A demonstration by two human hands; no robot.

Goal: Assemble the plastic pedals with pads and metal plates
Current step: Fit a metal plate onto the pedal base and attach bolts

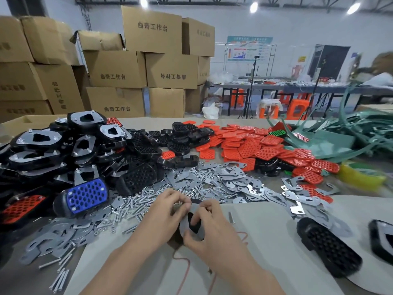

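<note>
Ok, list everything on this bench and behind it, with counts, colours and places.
finished pedals: large pile, black with grey plates, table left
blue-pad pedal: one, black and blue, left front
red pads: heap, red, centre to right, back
metal plates: many, grey, strewn mid-table
screws: many, silver, among the plates
loose pedals: two near, black, right front
green strapping: tangle, green, far right
tape roll: one, yellowish, right
cardboard boxes: stack, brown, behind table, left
stools: several, orange, background floor
held pedal: one, black with grey plate, centre front
left-hand grip: holds held pedal's top
right-hand grip: holds its lower edge
</note>
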